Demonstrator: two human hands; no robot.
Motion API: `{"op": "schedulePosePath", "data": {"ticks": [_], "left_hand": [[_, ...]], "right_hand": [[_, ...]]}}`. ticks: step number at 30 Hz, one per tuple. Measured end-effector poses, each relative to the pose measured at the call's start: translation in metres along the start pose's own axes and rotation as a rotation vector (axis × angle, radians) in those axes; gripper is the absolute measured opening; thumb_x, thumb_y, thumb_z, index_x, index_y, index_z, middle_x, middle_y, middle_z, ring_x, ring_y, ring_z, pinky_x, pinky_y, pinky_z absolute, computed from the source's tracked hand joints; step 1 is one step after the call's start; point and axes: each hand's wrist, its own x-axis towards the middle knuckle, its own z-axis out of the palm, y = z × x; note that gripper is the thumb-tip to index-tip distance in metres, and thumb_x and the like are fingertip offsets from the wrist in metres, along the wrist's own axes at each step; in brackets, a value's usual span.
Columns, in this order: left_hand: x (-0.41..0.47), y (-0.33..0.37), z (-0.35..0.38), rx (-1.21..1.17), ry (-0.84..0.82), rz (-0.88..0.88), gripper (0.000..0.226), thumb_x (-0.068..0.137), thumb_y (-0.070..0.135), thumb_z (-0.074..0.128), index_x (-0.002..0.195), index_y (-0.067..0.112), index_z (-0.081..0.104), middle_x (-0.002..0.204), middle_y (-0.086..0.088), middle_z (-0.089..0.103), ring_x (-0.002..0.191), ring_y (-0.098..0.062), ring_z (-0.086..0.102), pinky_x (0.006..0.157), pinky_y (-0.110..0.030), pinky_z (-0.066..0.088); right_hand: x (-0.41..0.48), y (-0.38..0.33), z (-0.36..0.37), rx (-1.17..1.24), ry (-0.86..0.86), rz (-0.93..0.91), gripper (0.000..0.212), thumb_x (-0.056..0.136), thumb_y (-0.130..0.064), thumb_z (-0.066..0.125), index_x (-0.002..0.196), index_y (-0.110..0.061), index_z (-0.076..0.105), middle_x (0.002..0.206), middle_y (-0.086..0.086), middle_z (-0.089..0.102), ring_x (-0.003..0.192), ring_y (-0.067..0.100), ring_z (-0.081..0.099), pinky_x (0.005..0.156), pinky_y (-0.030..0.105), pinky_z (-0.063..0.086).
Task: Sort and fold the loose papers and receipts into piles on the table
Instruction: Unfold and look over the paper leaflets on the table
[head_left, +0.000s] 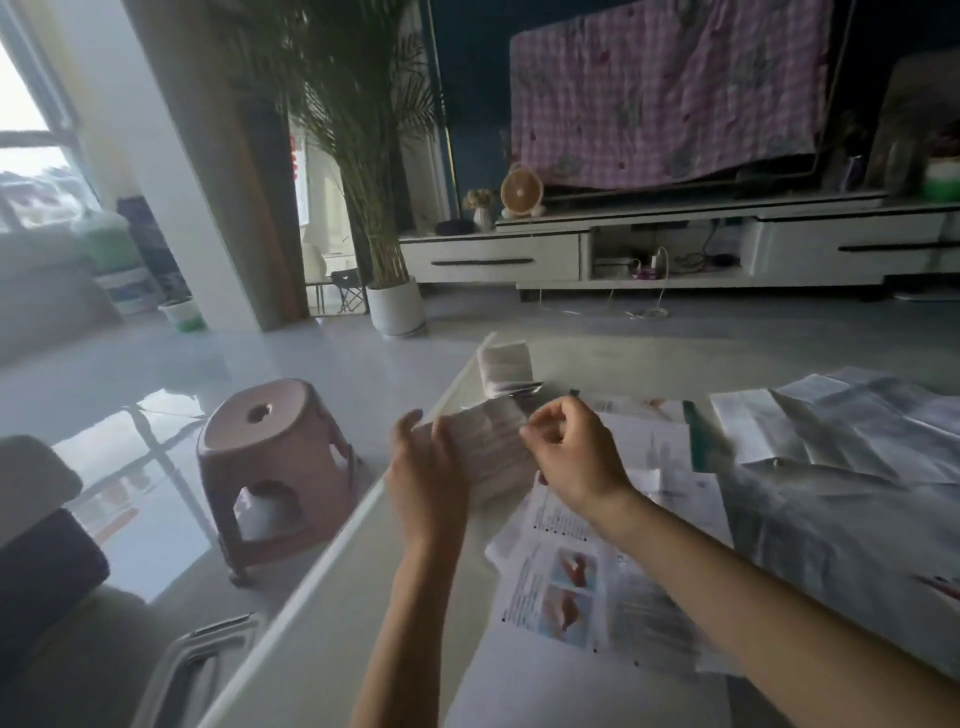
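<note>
Head view, left hand (423, 475) and right hand (571, 457) both pinching a folded receipt (491, 447) above the table (332, 613)

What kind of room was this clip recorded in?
Most likely a home living room: a low white TV cabinet along the far wall, a tall potted palm on the floor, and a pink plastic stool beside the table.

Between the 2 grips, left grip (423, 478) and right grip (571, 452), a folded paper (488, 441) sits above the counter (322, 623) near its left edge. Behind the grips a folded bundle (504, 364) lies on the counter. Right of the right grip lie spread sheets (857, 431); under its wrist, a leaflet (566, 587). Left of the left grip, a stool (275, 467) stands on the floor (311, 353).
</note>
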Motion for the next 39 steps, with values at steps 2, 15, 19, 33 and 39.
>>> {"op": "schedulePosePath", "data": {"ticks": [2,15,19,33,39], "left_hand": [[0.015,-0.014,-0.003,0.045,-0.003,-0.066,0.043,0.093,0.020,0.052,0.133,0.007,0.043,0.111,-0.020,0.063,0.107,-0.033,0.057,0.083,-0.031,0.036],[0.021,-0.071,0.014,0.711,-0.584,0.255,0.047,0.098,0.023,0.034,0.144,0.030,0.029,0.154,0.010,0.022,0.144,-0.012,0.009,0.116,-0.037,0.000],[0.019,-0.079,0.010,0.873,-0.570,0.224,0.051,0.100,0.029,0.020,0.149,0.021,0.010,0.158,0.002,0.003,0.145,-0.010,-0.001,0.115,-0.045,-0.006],[0.027,-0.076,0.001,1.033,-0.760,0.127,0.057,0.100,0.037,0.012,0.149,0.013,-0.005,0.157,-0.003,-0.013,0.144,-0.017,-0.013,0.110,-0.052,-0.018],[0.017,-0.057,-0.015,0.738,-0.590,0.130,0.055,0.100,0.038,0.017,0.150,0.020,0.003,0.157,-0.004,-0.010,0.144,-0.019,-0.013,0.112,-0.053,-0.011]], "right_hand": [[0.020,0.000,0.023,-0.087,0.016,-0.026,0.012,0.092,-0.016,0.053,0.100,-0.006,0.052,0.093,0.001,0.057,0.084,0.015,0.052,0.060,0.018,0.038],[0.036,0.036,0.086,-0.820,-0.449,-0.331,0.041,0.098,-0.011,0.030,0.136,-0.002,0.041,0.149,0.015,0.031,0.137,0.026,0.028,0.111,0.029,0.016],[0.042,0.045,0.087,-0.885,-0.566,-0.223,0.053,0.100,-0.017,0.022,0.148,-0.005,0.003,0.158,0.010,-0.002,0.146,0.018,-0.001,0.116,0.027,-0.003],[0.014,0.022,0.063,-0.930,-0.326,-0.196,0.054,0.101,-0.033,0.024,0.146,-0.003,0.017,0.154,0.016,0.019,0.143,0.025,0.012,0.116,0.034,-0.001],[-0.040,0.013,-0.057,-0.534,-0.064,-0.227,0.036,0.096,-0.010,0.041,0.131,-0.012,0.046,0.137,0.007,0.047,0.128,0.020,0.040,0.103,0.028,0.033]]}}
